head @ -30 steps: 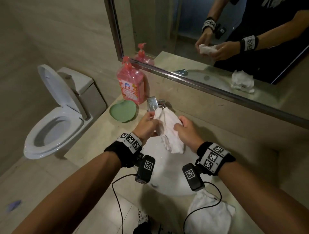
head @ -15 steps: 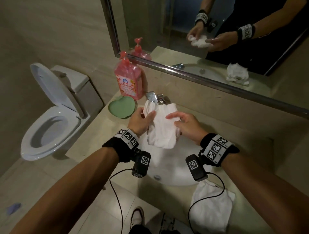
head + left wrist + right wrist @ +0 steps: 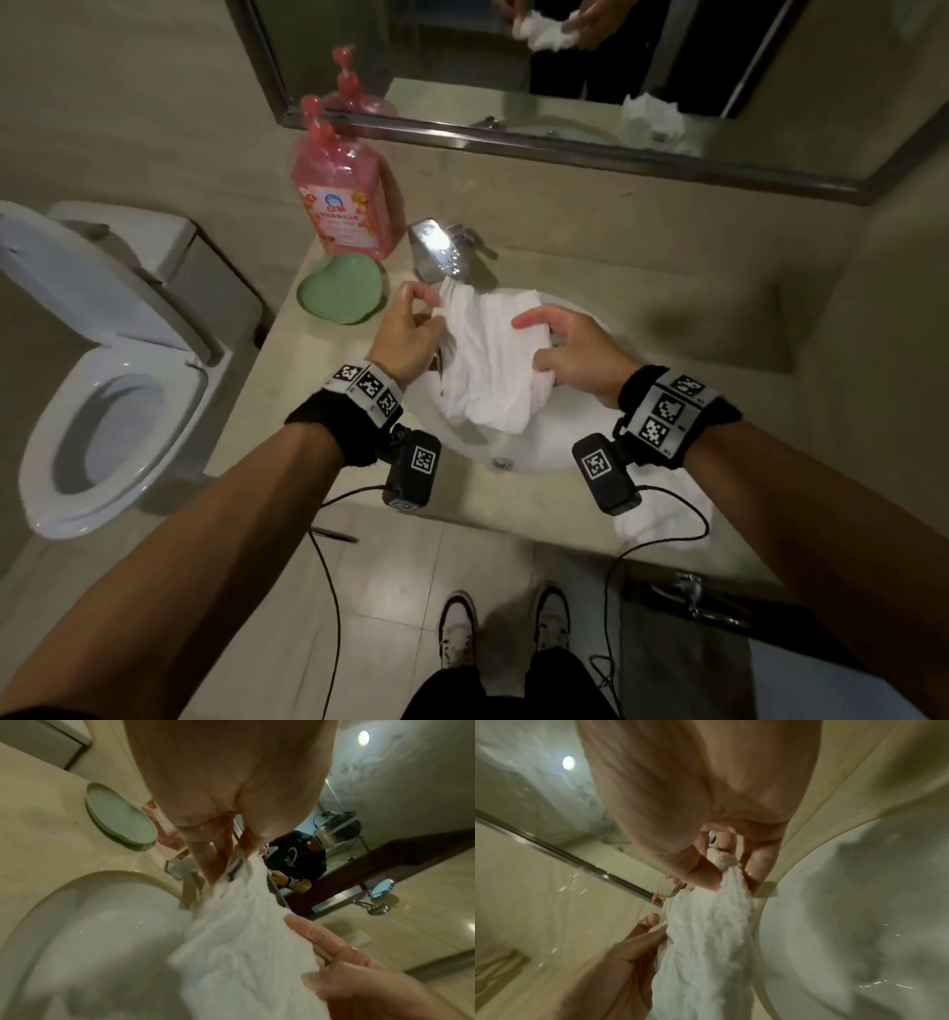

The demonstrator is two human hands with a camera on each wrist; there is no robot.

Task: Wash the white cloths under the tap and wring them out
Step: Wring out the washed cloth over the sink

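Note:
A wet white cloth (image 3: 488,360) hangs spread over the white sink basin (image 3: 544,447), its top edge just below the chrome tap (image 3: 439,249). My left hand (image 3: 411,334) pinches the cloth's upper left corner (image 3: 246,874). My right hand (image 3: 570,354) grips the cloth's right side, thumb and fingers closed on a bunched fold (image 3: 727,870). A second white cloth (image 3: 662,514) lies crumpled on the counter under my right wrist. No water stream is visible from the tap.
A pink soap bottle (image 3: 344,200) and a green heart-shaped dish (image 3: 341,295) stand left of the tap. The mirror (image 3: 565,67) runs along the wall behind. A toilet (image 3: 97,380) with its lid up stands at the left.
The cloth went from a bunched wad to a spread sheet between my hands. Both hands moved apart and a little toward the tap.

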